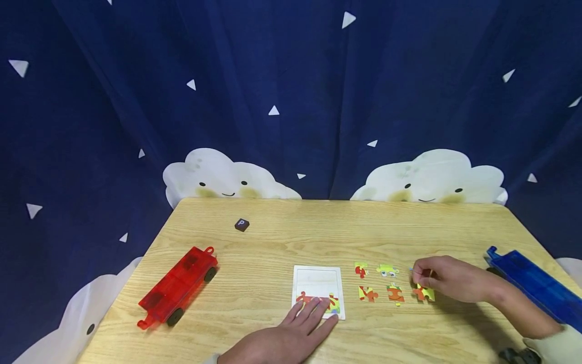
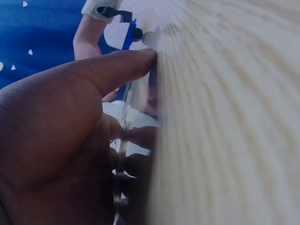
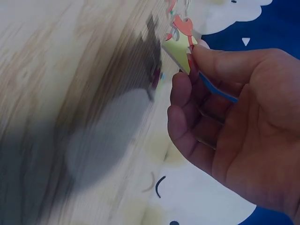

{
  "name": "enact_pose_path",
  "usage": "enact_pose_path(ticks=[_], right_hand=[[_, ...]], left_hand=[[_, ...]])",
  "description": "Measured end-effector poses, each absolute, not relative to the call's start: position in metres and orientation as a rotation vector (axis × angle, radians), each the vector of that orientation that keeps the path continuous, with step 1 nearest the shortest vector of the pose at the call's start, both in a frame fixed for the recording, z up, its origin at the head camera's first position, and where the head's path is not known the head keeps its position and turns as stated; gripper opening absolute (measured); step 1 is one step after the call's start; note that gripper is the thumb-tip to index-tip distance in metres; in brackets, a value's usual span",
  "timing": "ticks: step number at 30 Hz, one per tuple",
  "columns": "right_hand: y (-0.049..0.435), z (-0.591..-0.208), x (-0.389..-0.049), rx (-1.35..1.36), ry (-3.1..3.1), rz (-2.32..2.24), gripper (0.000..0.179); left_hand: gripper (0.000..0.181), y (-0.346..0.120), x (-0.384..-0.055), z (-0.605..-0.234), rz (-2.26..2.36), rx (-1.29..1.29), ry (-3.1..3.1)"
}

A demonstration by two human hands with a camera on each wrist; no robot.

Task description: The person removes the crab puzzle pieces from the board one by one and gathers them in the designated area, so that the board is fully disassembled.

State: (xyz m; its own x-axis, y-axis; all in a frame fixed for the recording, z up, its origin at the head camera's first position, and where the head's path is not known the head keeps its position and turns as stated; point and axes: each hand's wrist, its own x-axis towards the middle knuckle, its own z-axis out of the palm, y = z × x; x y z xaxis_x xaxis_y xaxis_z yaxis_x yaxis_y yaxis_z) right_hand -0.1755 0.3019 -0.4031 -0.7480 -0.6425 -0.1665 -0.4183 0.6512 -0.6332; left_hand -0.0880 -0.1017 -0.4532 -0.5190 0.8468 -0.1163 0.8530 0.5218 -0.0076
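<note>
My left hand (image 1: 295, 331) lies flat over the lower part of a white square puzzle board (image 1: 317, 279), fingers stretched out. Under the fingertips, red and yellow puzzle pieces (image 1: 334, 303) fill the board's bottom row; part of that row is hidden by the hand. The left wrist view shows the thumb (image 2: 124, 68) reaching down to the wood. At the right end of the loose pieces, my right hand (image 1: 447, 278) pinches a yellow and red puzzle piece (image 3: 180, 50) between thumb and fingers. That piece is tilted up off the table in the right wrist view.
Several loose puzzle pieces, among them one with eyes (image 1: 388, 271) and an orange one (image 1: 395, 293), lie right of the board. A red toy wagon (image 1: 179, 285) stands left, a blue one (image 1: 536, 283) far right. A small black P tile (image 1: 242, 225) lies further back.
</note>
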Motion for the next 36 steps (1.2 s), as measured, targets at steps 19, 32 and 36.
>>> enact_pose_path(ticks=[19,32,36], right_hand=[[0.315,-0.418,-0.181,-0.961,2.437,-0.889,0.011],[0.312,-0.414,-0.18,-0.864,2.514,-0.839,0.011],[0.311,-0.414,-0.179,-0.84,2.499,-0.849,0.01]], left_hand=[[0.095,-0.103,-0.088,-0.453,-0.11,1.527,2.653],[0.096,-0.103,-0.088,-0.453,-0.098,1.514,2.647],[0.094,-0.102,-0.088,-0.454,-0.111,1.502,2.652]])
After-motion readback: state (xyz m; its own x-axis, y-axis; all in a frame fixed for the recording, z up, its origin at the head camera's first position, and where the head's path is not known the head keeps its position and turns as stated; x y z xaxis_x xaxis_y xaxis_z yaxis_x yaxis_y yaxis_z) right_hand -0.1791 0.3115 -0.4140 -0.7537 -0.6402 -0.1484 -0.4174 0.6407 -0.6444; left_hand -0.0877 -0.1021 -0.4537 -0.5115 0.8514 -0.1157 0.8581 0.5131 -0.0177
